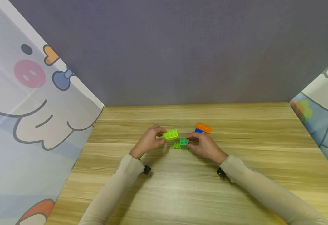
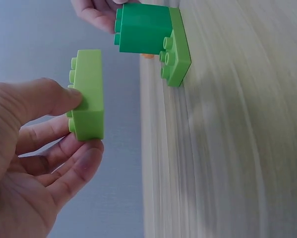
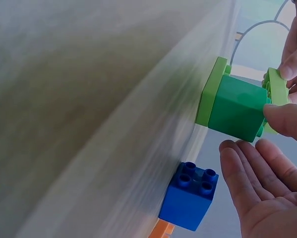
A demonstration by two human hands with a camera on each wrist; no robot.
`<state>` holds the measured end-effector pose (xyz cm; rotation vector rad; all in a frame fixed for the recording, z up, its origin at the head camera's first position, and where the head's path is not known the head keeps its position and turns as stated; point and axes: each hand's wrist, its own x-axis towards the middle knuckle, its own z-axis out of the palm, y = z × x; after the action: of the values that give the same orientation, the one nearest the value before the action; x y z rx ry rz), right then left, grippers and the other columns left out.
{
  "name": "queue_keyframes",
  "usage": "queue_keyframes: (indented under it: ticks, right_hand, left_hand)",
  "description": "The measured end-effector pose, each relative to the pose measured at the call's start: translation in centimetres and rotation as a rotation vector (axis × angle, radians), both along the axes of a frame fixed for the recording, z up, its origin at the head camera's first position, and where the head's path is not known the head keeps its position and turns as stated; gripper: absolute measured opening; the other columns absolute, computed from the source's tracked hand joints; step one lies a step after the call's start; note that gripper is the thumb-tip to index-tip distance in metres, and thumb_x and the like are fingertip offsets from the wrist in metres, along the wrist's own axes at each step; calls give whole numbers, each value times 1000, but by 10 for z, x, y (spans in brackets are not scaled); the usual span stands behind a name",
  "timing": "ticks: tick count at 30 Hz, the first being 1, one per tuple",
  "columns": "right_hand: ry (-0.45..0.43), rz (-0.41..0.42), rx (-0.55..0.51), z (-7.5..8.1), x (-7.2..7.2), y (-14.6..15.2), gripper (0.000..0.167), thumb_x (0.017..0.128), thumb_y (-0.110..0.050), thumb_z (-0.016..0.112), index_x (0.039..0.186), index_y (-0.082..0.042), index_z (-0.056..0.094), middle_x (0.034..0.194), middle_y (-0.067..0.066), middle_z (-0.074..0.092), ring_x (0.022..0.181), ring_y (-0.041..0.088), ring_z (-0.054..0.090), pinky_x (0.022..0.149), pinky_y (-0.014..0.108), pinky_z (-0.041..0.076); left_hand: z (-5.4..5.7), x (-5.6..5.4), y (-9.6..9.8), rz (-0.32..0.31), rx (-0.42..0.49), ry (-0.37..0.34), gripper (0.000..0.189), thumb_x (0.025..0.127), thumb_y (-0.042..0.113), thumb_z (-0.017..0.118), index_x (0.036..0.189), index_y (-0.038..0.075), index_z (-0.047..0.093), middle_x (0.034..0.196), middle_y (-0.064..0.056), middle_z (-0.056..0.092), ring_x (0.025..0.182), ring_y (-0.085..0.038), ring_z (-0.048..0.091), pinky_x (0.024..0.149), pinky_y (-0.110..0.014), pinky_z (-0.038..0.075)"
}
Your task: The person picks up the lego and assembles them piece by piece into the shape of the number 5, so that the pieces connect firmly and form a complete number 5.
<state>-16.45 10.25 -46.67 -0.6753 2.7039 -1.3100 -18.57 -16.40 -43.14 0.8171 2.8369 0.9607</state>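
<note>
My left hand (image 1: 150, 140) pinches a lime-green toy building brick (image 1: 170, 134) between thumb and fingers, lifted off the table with its studs up. Close to its right, a dark green brick (image 1: 184, 142) sits on one end of a thin light green plate brick (image 2: 174, 62) on the table. The other end of that plate shows bare studs. My right hand (image 1: 206, 146) has its thumb and fingers about the right side of the dark green brick. In the right wrist view, the thumb touches the brick's upper edge, and the fingertips are partly behind it.
Beyond my right hand, a blue brick (image 3: 188, 196) stands beside a flat orange brick (image 1: 204, 128). The wooden table (image 1: 164, 187) meets a grey panel (image 1: 180, 56) at the back. A cartoon-printed sheet (image 1: 26, 131) hangs along the left side.
</note>
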Motion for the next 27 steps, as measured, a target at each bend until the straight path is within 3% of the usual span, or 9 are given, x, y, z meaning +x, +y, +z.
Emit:
queue_keyframes:
  ticks: [9,18,27]
  right_hand:
    - [5,1,-15,2,0,3,30,83,-14,75,111,-8,66,106,4,65,94,21,62,80,36,52]
    - [81,33,-87,5,0,0,35,82,-12,76,114,-4,65,111,10,64,93,22,62,79,34,53]
    - [117,45,-111,7,0,0,35,82,-9,75,115,-7,65,109,2,64,93,22,64,78,28,53]
  left_hand:
    - [-1,1,7,-49,-12,26,29,81,8,74,109,4,65,102,-4,60,87,-25,61,76,-36,53]
    - [0,3,16,-97,-34,20,30,82,10,74,111,5,65,102,-2,59,88,-22,60,76,-31,52]
    - [4,3,28,-145,-80,37,29,83,14,73,111,8,65,101,2,57,89,-22,60,75,-25,49]
